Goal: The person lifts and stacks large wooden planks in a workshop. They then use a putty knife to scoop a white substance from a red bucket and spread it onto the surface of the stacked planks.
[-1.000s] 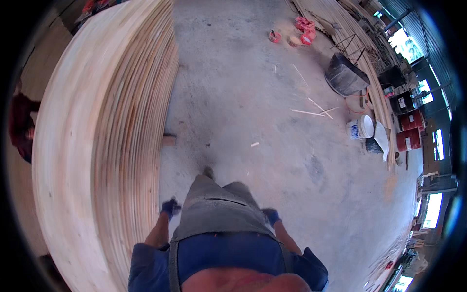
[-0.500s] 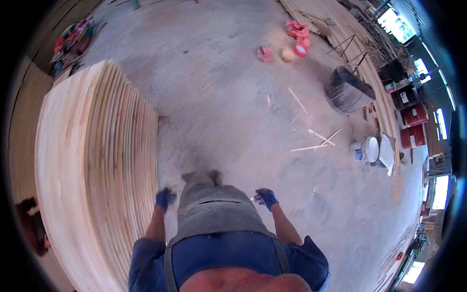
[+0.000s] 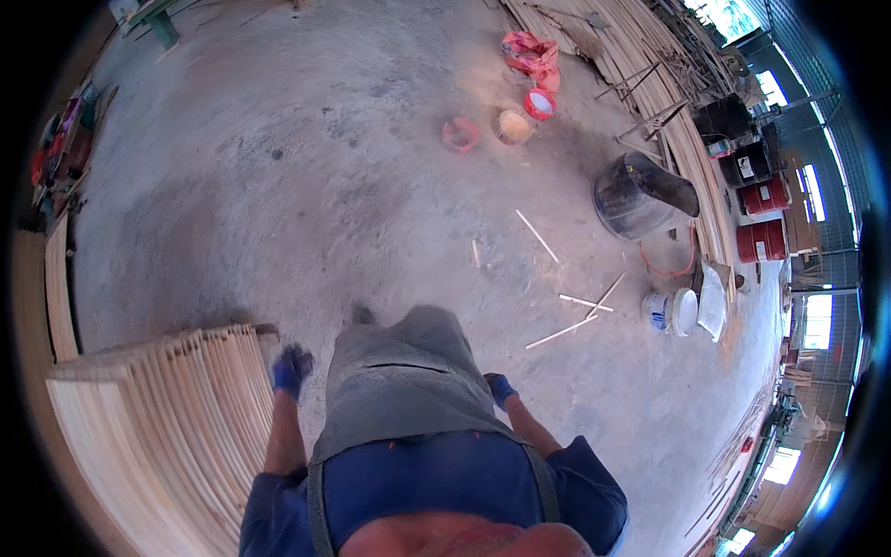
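My left hand (image 3: 293,369), in a blue and dark work glove, hangs beside the front corner of a stack of pale wooden boards (image 3: 200,408). Its fingers are loosely apart, somewhat blurred, and nothing shows in them. My right hand (image 3: 502,390), gloved in blue too, is low at the right side of my grey apron (image 3: 399,362). The apron's edge covers part of that hand, so its fingers cannot be made out. Neither hand appears to touch the boards, which stand on edge, side by side, at the lower left.
Thin wood strips (image 3: 561,331) lie on the concrete floor to the right. Beyond them stand a black tub (image 3: 626,200), a white bucket (image 3: 661,313) and red containers (image 3: 461,136). Long planks (image 3: 640,56) and red drums (image 3: 763,239) line the right side.
I have moved forward along the board stack, which now sits lower and farther back on my left. The left hand has swung forward; the right has drawn partly behind the apron.
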Tool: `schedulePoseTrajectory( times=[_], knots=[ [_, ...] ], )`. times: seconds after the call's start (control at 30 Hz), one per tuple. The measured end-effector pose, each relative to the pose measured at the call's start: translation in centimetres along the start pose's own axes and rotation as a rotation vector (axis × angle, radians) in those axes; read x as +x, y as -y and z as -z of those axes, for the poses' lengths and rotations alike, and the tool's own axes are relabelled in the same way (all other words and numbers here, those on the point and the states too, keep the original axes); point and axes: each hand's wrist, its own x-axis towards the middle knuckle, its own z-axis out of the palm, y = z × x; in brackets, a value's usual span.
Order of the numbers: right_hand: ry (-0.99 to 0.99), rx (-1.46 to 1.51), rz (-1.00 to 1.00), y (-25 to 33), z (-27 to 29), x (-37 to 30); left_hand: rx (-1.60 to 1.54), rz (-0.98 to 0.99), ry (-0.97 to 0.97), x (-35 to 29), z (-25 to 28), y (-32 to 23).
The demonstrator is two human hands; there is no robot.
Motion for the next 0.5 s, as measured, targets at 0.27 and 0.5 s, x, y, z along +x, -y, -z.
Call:
schedulePoseTrajectory(
  times=[0.27,0.5],
  knots=[
    [0.024,0.332,-0.663,8.7,20.3,19.8,0.478,-0.324,0.226,10.4,-42.5,-18.3],
    [-0.072,0.481,-0.371,15.0,49.7,51.4,0.759,-0.161,-0.017,21.5,-58.3,-11.4]
  ],
)
